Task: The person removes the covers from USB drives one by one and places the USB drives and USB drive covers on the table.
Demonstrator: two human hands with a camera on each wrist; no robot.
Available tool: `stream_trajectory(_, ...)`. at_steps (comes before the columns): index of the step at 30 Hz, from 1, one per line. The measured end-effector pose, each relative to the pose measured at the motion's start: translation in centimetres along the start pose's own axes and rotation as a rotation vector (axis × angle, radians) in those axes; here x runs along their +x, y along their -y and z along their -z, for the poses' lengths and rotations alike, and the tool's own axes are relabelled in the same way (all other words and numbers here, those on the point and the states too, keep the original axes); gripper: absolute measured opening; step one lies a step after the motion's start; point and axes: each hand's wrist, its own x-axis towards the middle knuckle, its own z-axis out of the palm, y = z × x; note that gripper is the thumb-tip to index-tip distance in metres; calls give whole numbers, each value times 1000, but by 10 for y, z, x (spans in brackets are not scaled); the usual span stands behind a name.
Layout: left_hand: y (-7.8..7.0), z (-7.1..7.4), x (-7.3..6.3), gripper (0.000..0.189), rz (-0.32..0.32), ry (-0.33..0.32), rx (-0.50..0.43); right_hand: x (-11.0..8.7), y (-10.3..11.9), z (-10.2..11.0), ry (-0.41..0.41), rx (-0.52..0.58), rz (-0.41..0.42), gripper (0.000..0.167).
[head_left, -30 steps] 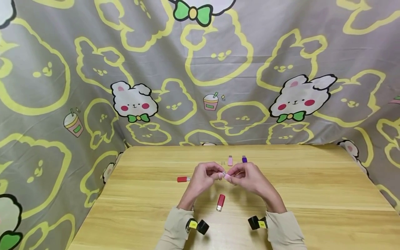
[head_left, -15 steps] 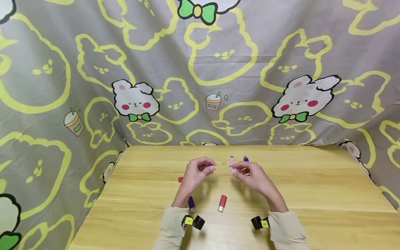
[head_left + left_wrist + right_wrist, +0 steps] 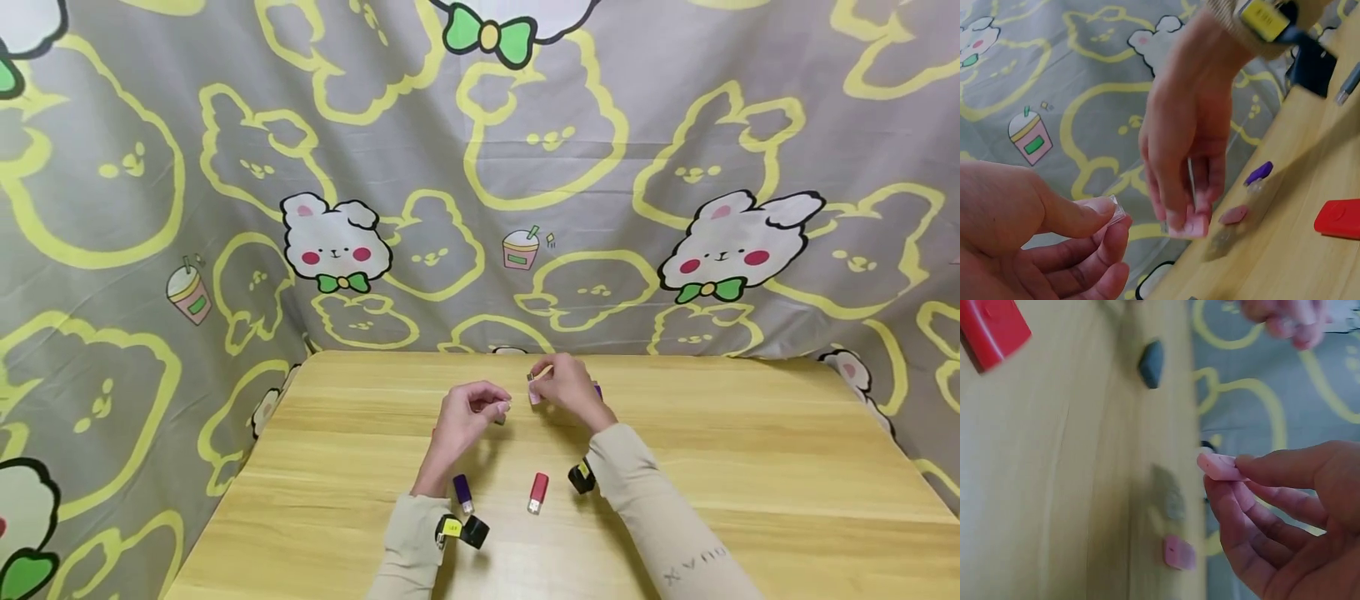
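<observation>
Grey cloth (image 3: 435,125) hung behind and to the sides, yellow animal outlines, a few white rabbits. Wood-grain counter (image 3: 750,467) runs up to it.

Change: a second ago your hands met over one pink stick; now they are well apart. Your right hand (image 3: 566,387) has reached out toward the far edge, pinching the pink stick (image 3: 1217,467) between thumb and forefinger, remaining fingers loosely bent. Stick seems just above the counter, metal plug pointing to the far edge. Your left hand (image 3: 468,408) has stayed left of it, thumb and forefinger closed on a small clear cap (image 3: 1116,209), off the surface. Reading: cap and stick are separated, each now handled alone.

Surface: second pink stick (image 3: 1233,214) lies near your right hand, with the far purple stick (image 3: 1260,172) beyond it, mostly masked in the head view. Nearer you, the near purple stick (image 3: 461,492) and a red stick (image 3: 537,492), plugs toward you. Dark piece (image 3: 1152,364) below your left hand; cannot tell what it is.
</observation>
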Motion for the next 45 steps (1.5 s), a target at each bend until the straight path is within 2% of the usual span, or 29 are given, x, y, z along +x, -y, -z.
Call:
stream_trajectory(3,3,2,0,5,-10,-12,29,14,-1,-8,5,-71,-23,20)
stream_trajectory(8,6,3,0,5,-8,-35,53,30,-3,-18,11,-180,0,7)
stream_trajectory(10,7,4,0,5,0,-40,59,33,-4,-21,21,-202,13,12)
stream_trajectory(14,9,6,1,6,8,-48,73,37,-2,-26,25,-240,10,26)
stream_trajectory(17,9,6,1,5,14,-52,80,38,-1,-29,21,-280,-4,31)
stream_trajectory(23,14,7,7,5,36,-52,105,34,5,-30,-4,-361,-9,22)
stream_trajectory(28,17,5,27,7,59,4,190,20,11,-13,-51,-298,-1,30)
stream_trajectory(31,22,1,39,7,68,47,276,6,13,3,-87,-221,17,24)
stream_trajectory(35,30,-7,53,6,53,88,370,-19,10,32,-96,-164,16,20)
stream_trajectory(39,37,-12,63,5,39,103,445,-45,4,57,-85,-166,19,21)
stream_trajectory(45,39,-16,73,11,64,148,498,-84,-12,88,-103,-174,7,19)
